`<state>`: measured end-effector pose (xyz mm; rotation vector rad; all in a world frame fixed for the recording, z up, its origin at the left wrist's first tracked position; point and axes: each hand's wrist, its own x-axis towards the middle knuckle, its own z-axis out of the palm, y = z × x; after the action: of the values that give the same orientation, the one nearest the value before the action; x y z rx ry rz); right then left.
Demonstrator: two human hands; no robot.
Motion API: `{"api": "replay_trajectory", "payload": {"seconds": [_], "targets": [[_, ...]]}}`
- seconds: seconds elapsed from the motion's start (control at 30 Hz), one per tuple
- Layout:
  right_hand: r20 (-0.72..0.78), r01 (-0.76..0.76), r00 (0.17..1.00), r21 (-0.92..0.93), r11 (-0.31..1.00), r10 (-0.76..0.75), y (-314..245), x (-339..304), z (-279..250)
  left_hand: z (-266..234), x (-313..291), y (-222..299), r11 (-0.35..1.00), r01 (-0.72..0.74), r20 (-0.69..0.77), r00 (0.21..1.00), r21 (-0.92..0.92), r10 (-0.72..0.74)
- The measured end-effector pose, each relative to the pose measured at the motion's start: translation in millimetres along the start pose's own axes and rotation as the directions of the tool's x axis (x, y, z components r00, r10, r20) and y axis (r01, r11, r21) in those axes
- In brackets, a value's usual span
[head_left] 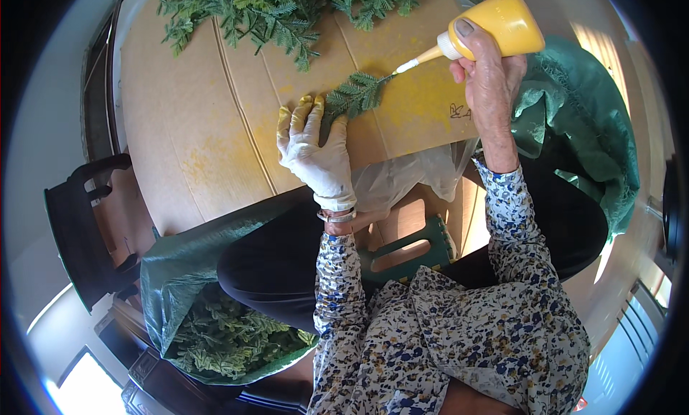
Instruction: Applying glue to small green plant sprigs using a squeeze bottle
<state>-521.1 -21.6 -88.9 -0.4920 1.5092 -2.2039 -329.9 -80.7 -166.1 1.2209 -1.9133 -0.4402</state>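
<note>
My left hand (313, 153), in a white glove with yellow-stained fingertips, is closed on one end of a small green artificial fir sprig (357, 94) lying on the cardboard. Bare, my right hand (493, 74) grips a yellow squeeze bottle (506, 26), tilted so its tapered nozzle points down to the left. The white-coated nozzle tip meets or nearly meets the thin stem end of the sprig; I cannot tell whether they touch. Yellow smears mark the cardboard sheet (194, 128) beneath.
A heap of green fir sprigs (265, 13) lies at the cardboard's far edge. By my left knee, a green sack (172, 271) holds more greenery (233, 336). Another green sack (581, 106) is at the right. Clear plastic (416, 174) hangs off the near edge, above a dark green stool (402, 253).
</note>
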Motion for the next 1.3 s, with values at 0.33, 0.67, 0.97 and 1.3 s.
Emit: {"api": "replay_trajectory", "payload": {"seconds": [0.33, 0.67, 0.97, 1.3], "targets": [[0.019, -0.085, 0.996, 0.077, 0.993, 0.083, -2.7, -15.9, 14.8, -2.0, 1.1, 0.3, 0.999, -0.012, -0.009, 1.000, 0.035, 0.013], [0.099, -0.036, 0.994, 0.009, 0.999, 0.035, 9.0, -14.9, 17.9, 0.2, 0.1, 3.2, 0.998, -0.034, -0.027, 0.999, 0.054, 0.036], [0.042, 0.102, 0.994, 0.024, 0.994, -0.103, -5.5, -4.3, 7.6, -9.3, 2.0, -2.0, 0.989, -0.099, -0.038, 0.994, 0.112, 0.103], [0.052, -0.015, 0.999, 0.227, 0.974, 0.003, -8.3, 21.2, -44.2, -97.8, -36.6, 1.7, 0.998, -0.027, -0.480, 0.876, 0.064, 0.055]]}}
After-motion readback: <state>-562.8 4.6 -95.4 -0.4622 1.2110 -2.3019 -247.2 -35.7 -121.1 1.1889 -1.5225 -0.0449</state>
